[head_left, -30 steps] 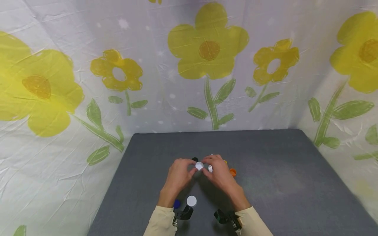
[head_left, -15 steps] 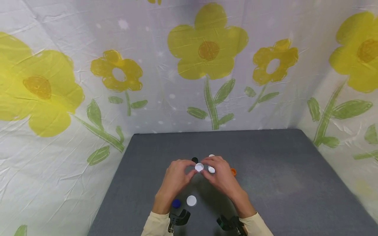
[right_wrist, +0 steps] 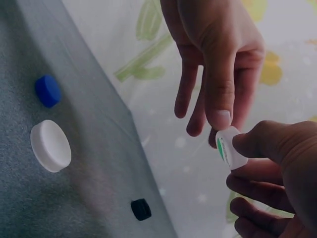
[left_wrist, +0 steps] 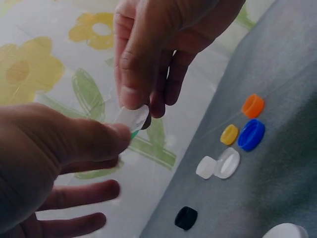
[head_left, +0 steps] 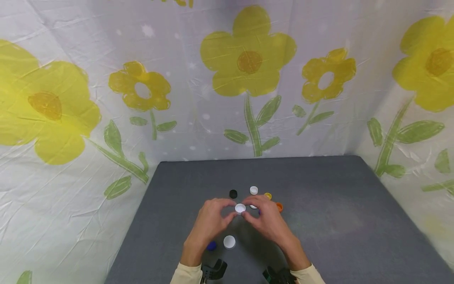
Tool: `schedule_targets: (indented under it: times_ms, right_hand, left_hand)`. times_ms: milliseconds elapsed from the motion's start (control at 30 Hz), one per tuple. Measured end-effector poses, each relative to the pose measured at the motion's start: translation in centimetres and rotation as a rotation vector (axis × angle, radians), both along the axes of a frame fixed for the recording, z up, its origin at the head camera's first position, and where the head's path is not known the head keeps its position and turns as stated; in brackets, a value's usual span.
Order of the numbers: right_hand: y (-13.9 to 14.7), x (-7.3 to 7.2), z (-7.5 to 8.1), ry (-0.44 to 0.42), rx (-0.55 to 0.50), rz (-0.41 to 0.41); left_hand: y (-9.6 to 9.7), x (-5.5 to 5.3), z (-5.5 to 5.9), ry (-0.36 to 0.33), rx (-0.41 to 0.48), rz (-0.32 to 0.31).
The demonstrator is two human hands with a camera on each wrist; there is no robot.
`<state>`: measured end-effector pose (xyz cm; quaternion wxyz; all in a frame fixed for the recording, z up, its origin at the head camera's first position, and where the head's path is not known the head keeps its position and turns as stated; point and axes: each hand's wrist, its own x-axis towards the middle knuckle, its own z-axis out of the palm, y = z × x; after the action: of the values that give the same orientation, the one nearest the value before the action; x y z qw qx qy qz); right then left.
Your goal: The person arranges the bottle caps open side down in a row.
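a white cap [head_left: 240, 208] is held up off the counter [head_left: 337, 236], a green mark [right_wrist: 221, 147] on it; the left hand [head_left: 209, 219] pinches one edge, the right hand [head_left: 268, 219] the opposite edge. a black cap [head_left: 233, 194] lies beyond it. on the near side, a blue cap [head_left: 211, 246] sits beside a broad white cap [head_left: 229, 242].

The left hand [left_wrist: 47, 153] and right hand [left_wrist: 166, 42] pinch a green-marked white cap [left_wrist: 133, 117] above the table [left_wrist: 277, 59], where a black cap [left_wrist: 185, 218], a small white cap [left_wrist: 205, 167], a wider white cap [left_wrist: 228, 163], a yellow cap [left_wrist: 229, 134], a blue cap [left_wrist: 251, 135] and an orange cap [left_wrist: 253, 105] lie in from its edge.
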<state>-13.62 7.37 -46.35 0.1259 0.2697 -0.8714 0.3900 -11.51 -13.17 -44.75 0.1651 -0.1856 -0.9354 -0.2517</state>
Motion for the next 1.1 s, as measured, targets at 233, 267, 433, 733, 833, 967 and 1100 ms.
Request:
schedule_targets:
  times_ms: [233, 267, 433, 733, 833, 967, 1100]
  right_hand:
    - [0.23, 0.31, -0.39, -0.166, -0.109, -0.013]
    - [0.26, 0.36, -0.37, -0.19, -0.123, -0.011]
    - [0.32, 0.53, -0.13, -0.291, -0.164, -0.006]
    - [0.51, 0.51, 0.09, -0.241, -0.196, -0.052]
    - [0.53, 0.32, -0.04, -0.117, -0.175, -0.067]
    - [0.54, 0.23, -0.23, 0.038, -0.156, -0.05]
    - [0.45, 0.31, -0.27, 0.106, -0.151, -0.021]
  left_hand:
    - [0.19, 0.45, -0.44, 0.113, 0.056, -0.019]
    - [0.18, 0.47, -0.48, 0.125, 0.07, -0.027]
    - [0.23, 0.44, -0.66, 0.15, 0.122, -0.051]
    - [0.25, 0.49, -0.65, 0.078, 0.205, 0.022]
    - [0.14, 0.59, -0.66, 0.022, 0.275, 0.057]
    - [-0.02, 0.71, -0.51, -0.054, 0.347, 0.086]
    - [-0.16, 0.68, -0.39, -0.114, 0.393, 0.085]
